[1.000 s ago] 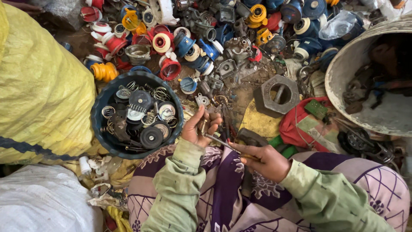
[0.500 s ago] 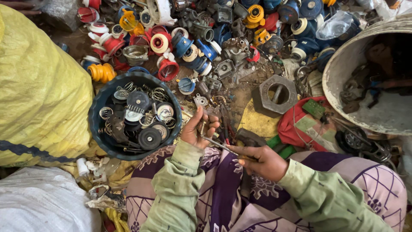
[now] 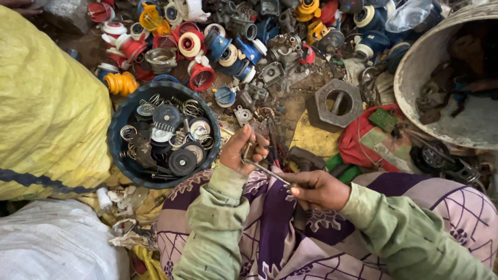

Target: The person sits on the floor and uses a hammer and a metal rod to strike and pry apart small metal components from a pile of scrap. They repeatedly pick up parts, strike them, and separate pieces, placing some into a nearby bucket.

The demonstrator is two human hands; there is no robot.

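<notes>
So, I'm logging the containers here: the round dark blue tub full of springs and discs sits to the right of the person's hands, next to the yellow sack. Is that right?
Not quite. The head view shows the dark blue tub to the left of the left hand and right hand. It does hold springs and discs, and sits beside the yellow sack.

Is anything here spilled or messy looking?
Yes. Red, blue and yellow plastic parts lie strewn over the dirt ground rather than sorted. Springs and discs fill the dark round tub in a jumble. The left hand and right hand share a thin metal tool.
</notes>
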